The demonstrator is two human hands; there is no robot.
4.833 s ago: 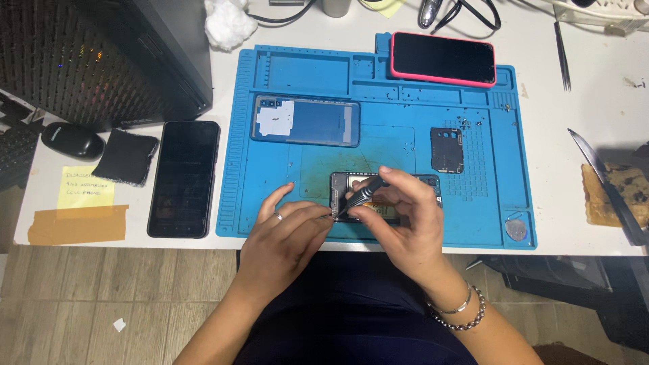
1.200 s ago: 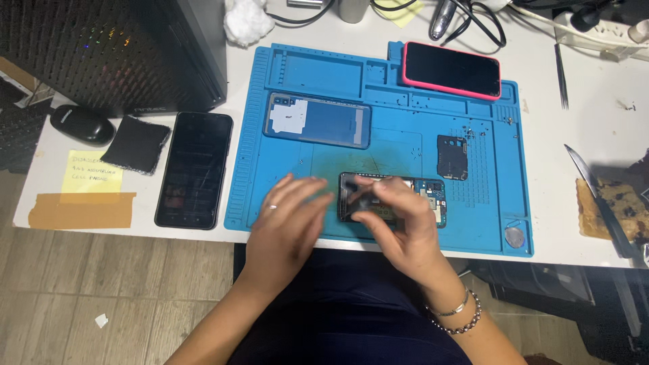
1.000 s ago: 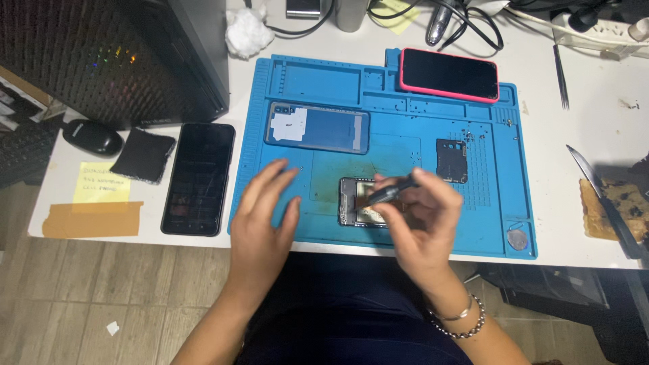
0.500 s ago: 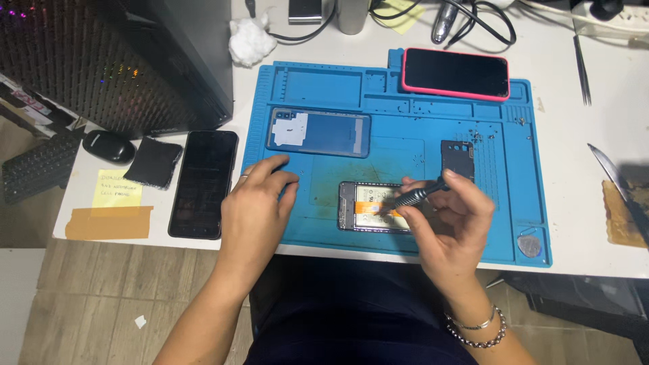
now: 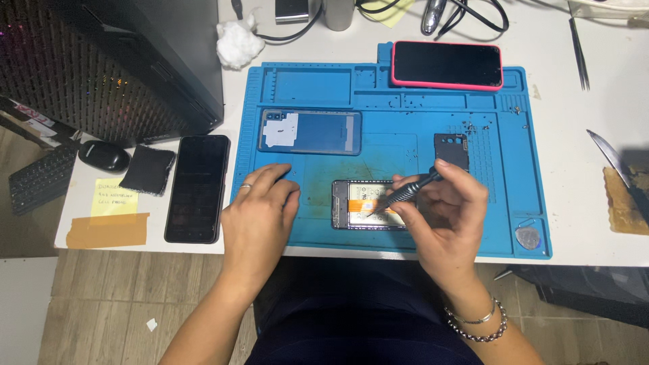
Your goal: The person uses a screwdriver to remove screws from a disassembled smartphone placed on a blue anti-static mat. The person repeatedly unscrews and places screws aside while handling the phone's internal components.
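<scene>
Fingers [image 5: 433, 203] of the right hand [image 5: 446, 216] are pinched closed around a dark screwdriver [image 5: 405, 192], its tip angled down onto the opened phone [image 5: 368, 205] that lies with its orange ribbon showing near the front edge of the blue repair mat [image 5: 405, 128]. Half a second ago the left hand [image 5: 260, 216] was already lifting away from the phone; now it rests flat on the mat just left of it, fingers loosely spread and holding nothing, so the phone lies unsteadied while only the tool touches it. Behind the phone on the mat lie a clear-blue back cover [image 5: 311, 132] and a small dark camera frame [image 5: 451, 150]; a pink-cased phone [image 5: 447, 65] sits at the mat's far edge. Left of the mat lies a black phone [image 5: 197, 188].
</scene>
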